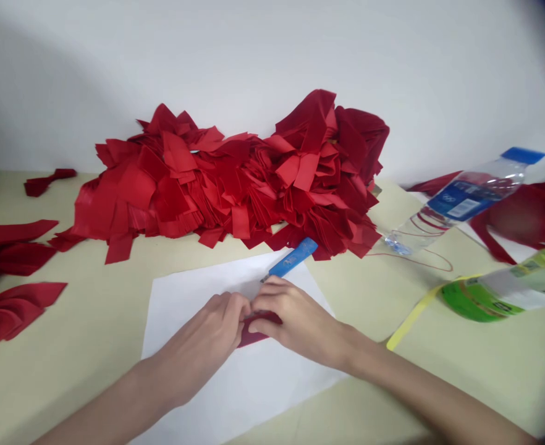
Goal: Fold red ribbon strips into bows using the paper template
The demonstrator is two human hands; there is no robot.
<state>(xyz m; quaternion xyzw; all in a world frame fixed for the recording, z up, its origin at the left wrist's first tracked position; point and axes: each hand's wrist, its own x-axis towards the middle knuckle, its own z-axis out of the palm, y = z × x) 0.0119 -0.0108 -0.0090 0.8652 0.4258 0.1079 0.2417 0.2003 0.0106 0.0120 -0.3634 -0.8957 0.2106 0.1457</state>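
A dark red piece [253, 337] lies on a white sheet of paper [254, 389], partly covered by both hands. My left hand [221, 321] has its fingers curled closed at the left end of the piece. From the right, my right hand [291, 312] pinches the same piece, its thumb resting over it and its fingertips close to the left ones. Just beyond the right fingers is a blue-handled tool [293, 258], its metal tip pointing toward the hand. How the fingertips meet the piece is partly hidden.
Behind the paper, a large heap of red pieces [235, 185] stands against the wall. More red pieces [17, 309] lie at the left. At the right are a clear bottle with a blue cap [462, 199], a green-labelled bottle [499, 295] and a yellow strip [411, 316].
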